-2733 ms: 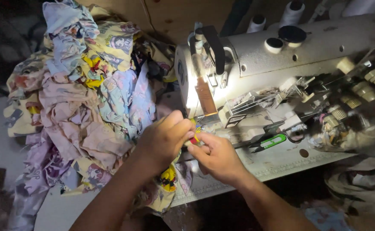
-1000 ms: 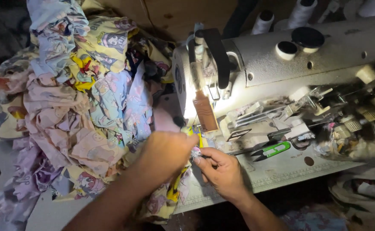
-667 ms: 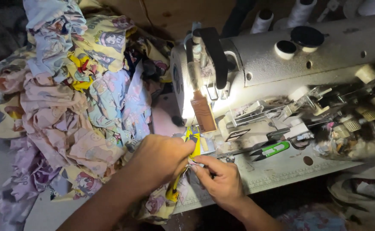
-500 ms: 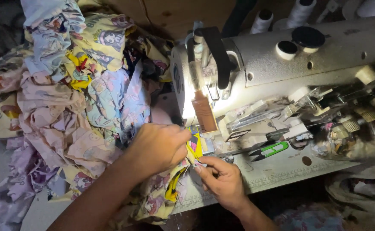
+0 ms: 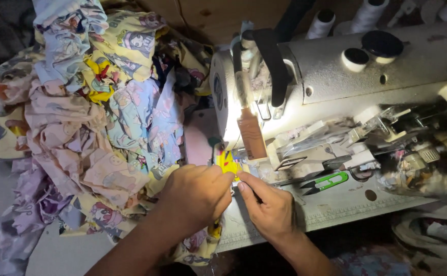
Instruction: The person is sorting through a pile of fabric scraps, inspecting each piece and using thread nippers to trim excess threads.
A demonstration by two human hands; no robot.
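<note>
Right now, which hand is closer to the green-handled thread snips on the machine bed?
Right. The right hand lies just left of the green-handled thread snips, with a short gap between. The left hand is farther left, on the yellow fabric piece.

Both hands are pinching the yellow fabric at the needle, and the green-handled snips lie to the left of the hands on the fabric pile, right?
Not quite. The snips lie to the right of the hands, on the machine bed, not on the pile. The head view shows it. Left hand and right hand do pinch the yellow fabric.
</note>
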